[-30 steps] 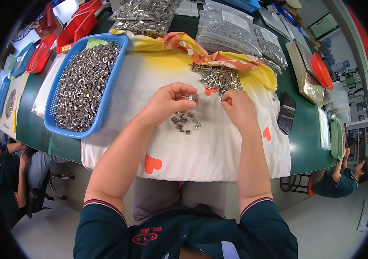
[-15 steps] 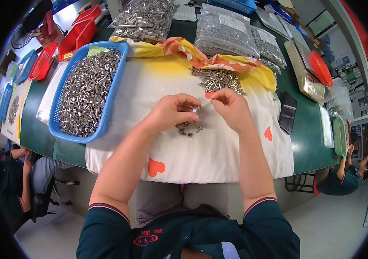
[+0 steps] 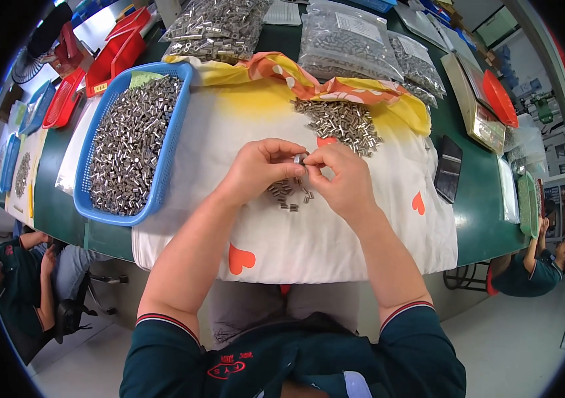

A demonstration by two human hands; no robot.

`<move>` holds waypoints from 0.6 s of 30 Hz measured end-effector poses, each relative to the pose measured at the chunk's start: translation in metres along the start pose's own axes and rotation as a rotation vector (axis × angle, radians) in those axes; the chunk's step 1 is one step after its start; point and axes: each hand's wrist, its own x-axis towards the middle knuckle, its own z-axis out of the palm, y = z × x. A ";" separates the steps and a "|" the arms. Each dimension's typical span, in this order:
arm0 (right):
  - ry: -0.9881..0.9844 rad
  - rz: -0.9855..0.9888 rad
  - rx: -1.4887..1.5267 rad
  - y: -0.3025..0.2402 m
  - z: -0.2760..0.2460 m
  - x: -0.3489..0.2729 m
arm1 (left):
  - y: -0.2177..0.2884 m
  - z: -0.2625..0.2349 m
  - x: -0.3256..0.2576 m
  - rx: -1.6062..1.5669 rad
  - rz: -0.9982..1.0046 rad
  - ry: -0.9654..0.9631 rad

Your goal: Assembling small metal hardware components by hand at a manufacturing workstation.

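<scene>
Between thumb and fingers, my left hand (image 3: 252, 169) pinches a small shiny metal ring (image 3: 300, 159). My right hand (image 3: 343, 180) meets it there, thumb and forefinger closed at the ring's right side; whatever they grip is too small and hidden to name. Under the hands a few short metal sleeves (image 3: 293, 207) lie on the white cloth (image 3: 309, 249), partly covered by my fingers. Beyond my right hand spreads a larger pile of similar metal sleeves (image 3: 343, 126), close to the cloth's bunched yellow and orange edge (image 3: 282, 69).
At left stands a blue basket (image 3: 185, 93) full of small metal sleeves, with red bins (image 3: 120, 53) behind it. Clear bags of metal parts (image 3: 345, 46) line the back. A black wallet-like item (image 3: 449, 169) and a scale (image 3: 471, 106) are at right. Two people sit nearby.
My right hand has moved left and down from near the pile to the ring in my left hand. The left hand stays almost in place, still pinching the ring.
</scene>
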 end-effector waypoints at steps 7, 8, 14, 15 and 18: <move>0.054 0.026 0.052 -0.002 0.008 -0.002 | 0.002 0.000 -0.002 0.010 -0.026 0.034; 0.039 0.029 0.048 -0.002 0.007 -0.002 | 0.001 0.000 -0.002 0.012 -0.027 0.034; -0.175 0.282 0.240 0.002 -0.010 0.002 | 0.003 0.002 0.000 0.053 -0.048 0.021; -0.224 0.335 0.247 0.003 -0.011 0.003 | 0.002 0.002 -0.001 0.081 -0.038 0.010; -0.204 0.406 0.299 0.006 -0.008 0.003 | 0.002 0.001 -0.001 0.117 -0.045 -0.004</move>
